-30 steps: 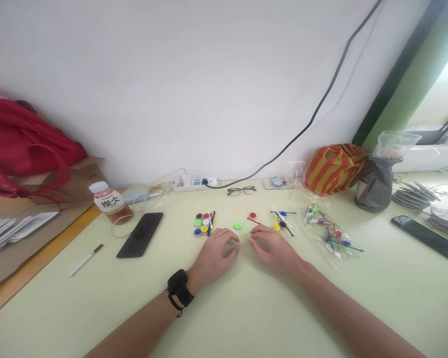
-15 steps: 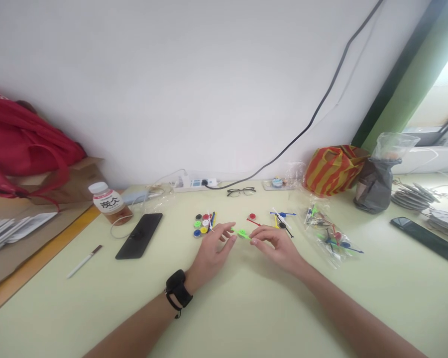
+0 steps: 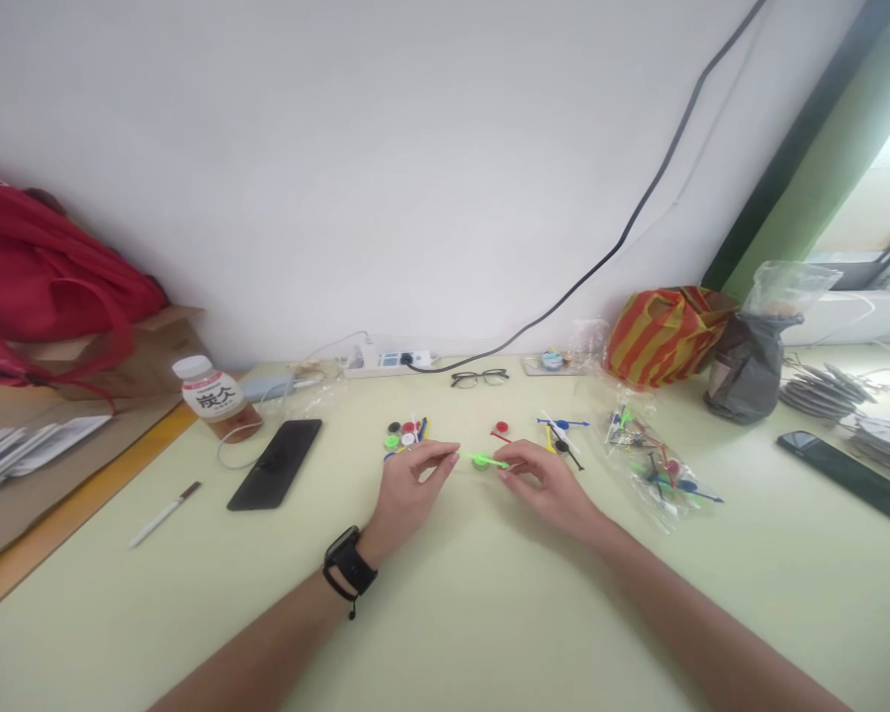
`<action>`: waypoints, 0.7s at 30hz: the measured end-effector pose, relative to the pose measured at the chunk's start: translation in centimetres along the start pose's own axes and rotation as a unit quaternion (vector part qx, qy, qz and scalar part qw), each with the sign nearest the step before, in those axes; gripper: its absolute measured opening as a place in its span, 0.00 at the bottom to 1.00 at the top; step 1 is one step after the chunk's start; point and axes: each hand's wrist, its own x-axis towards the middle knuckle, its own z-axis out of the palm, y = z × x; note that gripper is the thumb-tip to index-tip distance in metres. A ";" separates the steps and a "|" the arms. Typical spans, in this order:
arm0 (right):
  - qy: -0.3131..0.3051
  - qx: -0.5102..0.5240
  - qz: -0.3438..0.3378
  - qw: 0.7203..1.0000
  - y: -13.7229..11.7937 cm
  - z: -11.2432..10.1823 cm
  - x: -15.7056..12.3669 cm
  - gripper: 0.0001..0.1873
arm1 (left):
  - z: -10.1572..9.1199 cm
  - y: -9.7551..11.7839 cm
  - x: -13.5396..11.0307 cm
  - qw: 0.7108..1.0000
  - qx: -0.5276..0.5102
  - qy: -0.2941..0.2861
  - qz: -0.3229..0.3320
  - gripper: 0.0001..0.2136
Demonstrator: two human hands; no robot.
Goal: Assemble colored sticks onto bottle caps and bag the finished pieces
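Centrally, just above the pale green worktop (image 3: 489, 613): both hands meet over one small part. Left hand (image 3: 406, 487), black watch (image 3: 350, 564) on its wrist, fingers (image 3: 436, 454) closed in a pinch on the left tip of a green stick-and-disc piece (image 3: 481, 460). Right hand (image 3: 553, 487), fingers (image 3: 517, 458) likewise pinched shut on the right tip. The piece lies roughly level between the two hands, its disc at mid-length; whether it touches the worktop cannot be told.

Around it:
- Heap of coloured discs and sticks (image 3: 406, 434), just beyond the left hand's fingers.
- Red disc (image 3: 500, 428), beyond the held piece, a thin red stick beside it.
- Loose blue, white and black sticks (image 3: 562, 429), beyond the right hand.
- Clear plastic bag of more pieces (image 3: 657, 460), right of the right hand, apart from it.
- Black phone (image 3: 276, 463), face down, left of the heap.
- Bottle (image 3: 212, 398) with a white cap, tilted, beyond the phone.
- White pen (image 3: 164, 501), well to the left.
- Power strip (image 3: 387, 363) and glasses (image 3: 479, 377) along the wall.
- Orange-and-yellow striped bag (image 3: 664, 331), and a grey bag (image 3: 749, 361) beside it, at the far right corner.
- Second dark phone (image 3: 849, 473) near the right edge.
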 end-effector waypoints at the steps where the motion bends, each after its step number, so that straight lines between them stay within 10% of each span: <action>1: 0.008 0.002 0.001 1.000 0.0 0.1 0.1 0.11 | 0.0 -0.1 0.0 1.000 -0.007 0.002 -0.013 0.08; 21: 0.073 0.036 0.067 0.994 1.7 0.6 0.4 0.13 | 0.3 -0.4 0.0 0.992 0.092 -0.091 0.000 0.06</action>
